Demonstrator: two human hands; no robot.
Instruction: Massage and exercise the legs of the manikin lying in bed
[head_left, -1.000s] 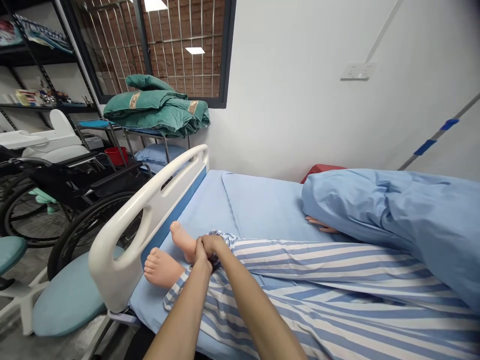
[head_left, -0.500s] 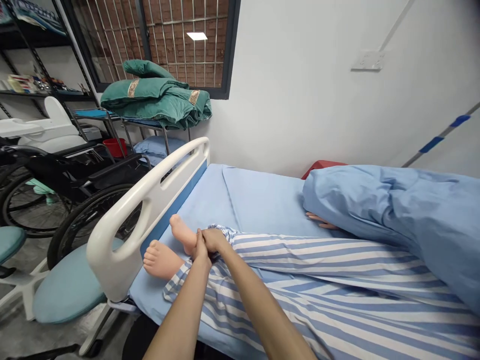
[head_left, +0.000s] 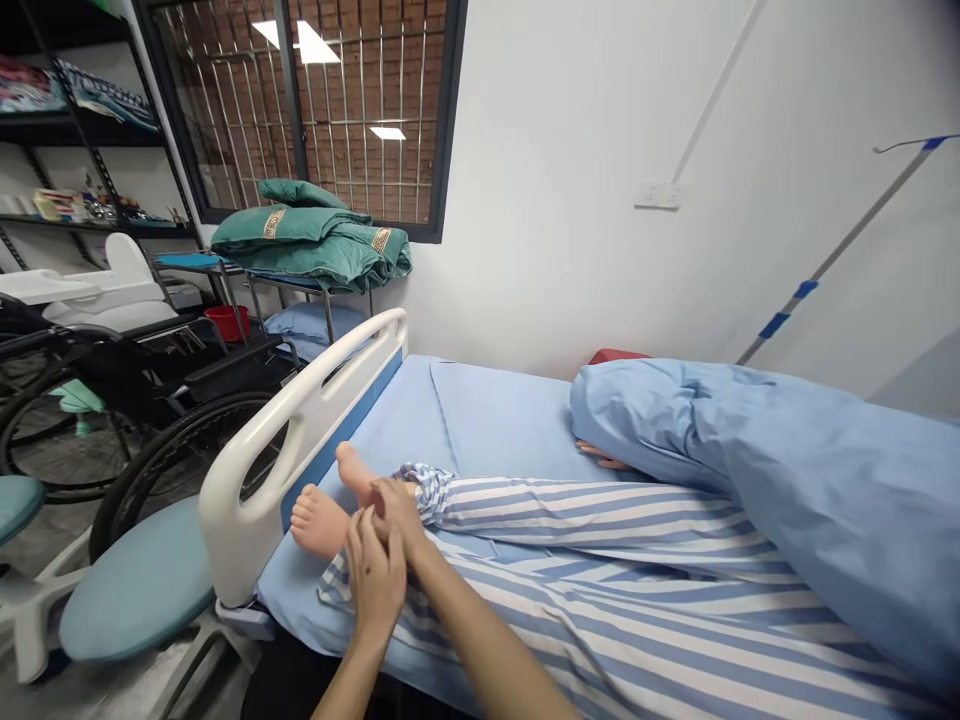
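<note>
A manikin's two smooth, plastic-looking feet stick out at the bed's left end: the near foot [head_left: 319, 522] and the far foot [head_left: 354, 472]. They come out of blue-and-white striped trousers [head_left: 555, 505]. The far trouser cuff [head_left: 431, 490] is bunched up above the ankle. My right hand [head_left: 399, 512] is curled against the far ankle, covering part of it. Just in front, my left hand [head_left: 373, 572] is over the near ankle, its fingers bent and apart. Its fingertips come close to my right hand; whether they touch, I cannot tell.
A white footboard [head_left: 300, 420] rises left of the feet, with a wheelchair [head_left: 180, 400] and teal stool [head_left: 142, 580] beyond it. A blue quilt [head_left: 712, 430] covers the upper legs, a manikin hand [head_left: 600, 455] showing under its edge. A pole [head_left: 840, 240] stands behind.
My hands were together at the far ankle. My left hand has come away toward the near ankle, its fingers spreading. The far cuff looks more bunched, and the view has tilted up.
</note>
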